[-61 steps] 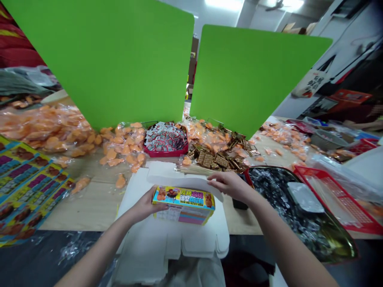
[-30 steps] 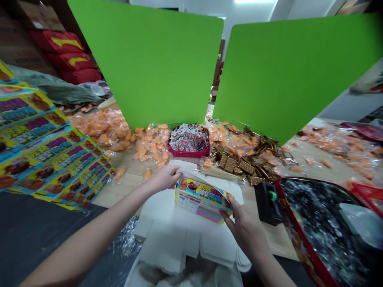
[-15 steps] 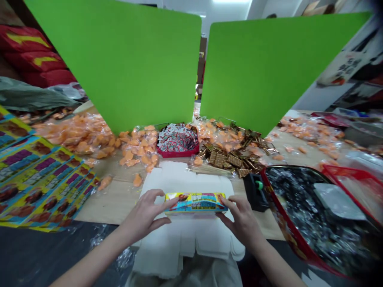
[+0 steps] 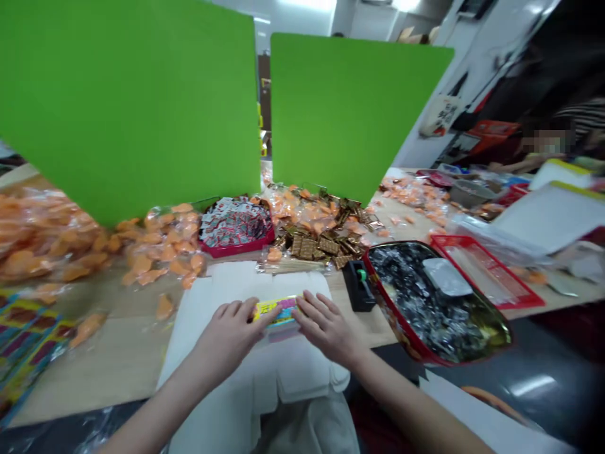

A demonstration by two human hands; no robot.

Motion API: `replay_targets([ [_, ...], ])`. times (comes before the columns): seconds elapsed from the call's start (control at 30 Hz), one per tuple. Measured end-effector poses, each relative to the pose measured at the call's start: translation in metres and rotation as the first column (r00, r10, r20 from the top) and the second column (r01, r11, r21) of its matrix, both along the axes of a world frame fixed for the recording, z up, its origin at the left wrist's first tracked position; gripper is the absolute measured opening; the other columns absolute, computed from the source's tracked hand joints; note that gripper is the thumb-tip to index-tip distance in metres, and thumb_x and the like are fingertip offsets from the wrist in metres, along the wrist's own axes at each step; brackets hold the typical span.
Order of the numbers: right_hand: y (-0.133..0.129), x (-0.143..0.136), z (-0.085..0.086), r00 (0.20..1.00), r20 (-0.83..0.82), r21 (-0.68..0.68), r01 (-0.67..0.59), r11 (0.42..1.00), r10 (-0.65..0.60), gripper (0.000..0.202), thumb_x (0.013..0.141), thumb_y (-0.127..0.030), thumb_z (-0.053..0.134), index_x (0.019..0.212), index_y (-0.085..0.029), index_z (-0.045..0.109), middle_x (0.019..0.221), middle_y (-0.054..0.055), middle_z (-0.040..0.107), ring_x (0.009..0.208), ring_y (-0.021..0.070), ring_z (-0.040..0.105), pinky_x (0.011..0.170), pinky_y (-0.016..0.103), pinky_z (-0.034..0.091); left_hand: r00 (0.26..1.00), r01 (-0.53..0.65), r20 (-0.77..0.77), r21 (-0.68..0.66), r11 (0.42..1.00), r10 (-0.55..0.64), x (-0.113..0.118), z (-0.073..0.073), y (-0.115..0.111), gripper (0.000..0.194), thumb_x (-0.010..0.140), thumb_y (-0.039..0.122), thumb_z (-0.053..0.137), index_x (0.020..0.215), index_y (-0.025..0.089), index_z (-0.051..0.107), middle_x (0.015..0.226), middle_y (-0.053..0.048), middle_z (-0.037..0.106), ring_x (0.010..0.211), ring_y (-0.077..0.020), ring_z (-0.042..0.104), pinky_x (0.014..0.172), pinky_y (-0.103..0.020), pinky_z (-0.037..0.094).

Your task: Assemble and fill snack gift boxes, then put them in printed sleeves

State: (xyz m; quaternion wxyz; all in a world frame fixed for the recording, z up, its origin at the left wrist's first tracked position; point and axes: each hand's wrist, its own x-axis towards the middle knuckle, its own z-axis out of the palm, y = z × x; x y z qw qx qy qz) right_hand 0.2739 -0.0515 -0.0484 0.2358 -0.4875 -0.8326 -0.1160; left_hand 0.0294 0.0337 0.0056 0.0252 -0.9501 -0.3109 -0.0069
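Note:
A small printed carton (image 4: 280, 310) in yellow, blue and purple lies over a stack of white flat cartons (image 4: 246, 378) in front of me. My left hand (image 4: 231, 334) grips its left end, thumb along the near side and fingers behind. Across the right end lies my right hand (image 4: 328, 325), fingers stretched out and slightly apart, touching the carton and covering that end.
Behind are a red tray (image 4: 236, 249) of small sachets, orange pieces in clear bags (image 4: 165, 239) and gold-wrapped packets (image 4: 326, 246). A black tape dispenser (image 4: 359, 287), a red-rimmed tin (image 4: 401, 331) and a red basket (image 4: 515, 296) stand right. Green panels (image 4: 142, 113) rise behind. A person sits far right.
The view has swung right, so the scene sits further left. My right hand has gone from pinching the carton's right end to lying over it with straightened fingers. My left hand keeps its hold.

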Motion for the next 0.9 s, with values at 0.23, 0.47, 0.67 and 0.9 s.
replay_targets([
  [0.23, -0.025, 0.082, -0.048, 0.152, -0.568, -0.440, 0.775, 0.454, -0.809, 0.041, 0.089, -0.043, 0.033, 0.106, -0.012, 0.055, 0.103, 0.018, 0.062, 0.099, 0.0260, 0.058, 0.085, 0.043, 0.047, 0.989, -0.141, -0.036, 0.082, 0.987, 0.144, -0.007, -0.018, -0.010, 0.052, 0.090, 0.020, 0.044, 0.136, 0.042, 0.037, 0.117, -0.011, 0.057, 0.094, -0.0267, 0.059, 0.077, -0.040, 0.046],
  [0.47, 0.007, 0.146, -0.049, 0.082, -0.400, -0.703, 0.612, 0.363, -0.913, 0.037, 0.086, -0.044, 0.048, 0.061, -0.018, 0.055, 0.050, -0.003, 0.049, 0.049, 0.0133, 0.050, 0.054, 0.029, 0.044, 0.992, -0.114, -0.046, 0.099, 0.988, 0.119, -0.009, -0.023, -0.030, 0.065, 0.084, 0.005, 0.043, 0.136, 0.044, 0.036, 0.123, -0.009, 0.055, 0.099, -0.0249, 0.057, 0.080, -0.038, 0.044],
  [0.67, 0.009, 0.150, -0.051, 0.035, -0.395, -0.806, 0.466, 0.365, -0.918, 0.033, 0.089, -0.044, 0.051, 0.078, -0.014, 0.057, 0.065, -0.004, 0.056, 0.053, 0.0068, 0.051, 0.054, 0.023, 0.047, 0.993, -0.107, -0.037, 0.116, 0.987, 0.112, -0.010, -0.024, -0.028, 0.067, 0.083, 0.004, 0.044, 0.135, 0.044, 0.038, 0.121, -0.009, 0.056, 0.096, -0.0242, 0.057, 0.078, -0.037, 0.044],
  [0.9, -0.009, 0.116, -0.058, -0.025, -0.587, -0.695, 0.529, 0.488, -0.809, 0.039, 0.090, -0.046, 0.024, 0.078, -0.020, 0.050, 0.077, 0.003, 0.059, 0.075, 0.0138, 0.061, 0.063, 0.027, 0.053, 0.996, -0.088, 0.004, 0.114, 0.990, 0.088, -0.012, -0.025, -0.028, 0.066, 0.081, 0.002, 0.045, 0.133, 0.042, 0.043, 0.122, -0.010, 0.056, 0.096, -0.0261, 0.057, 0.077, -0.039, 0.044],
])
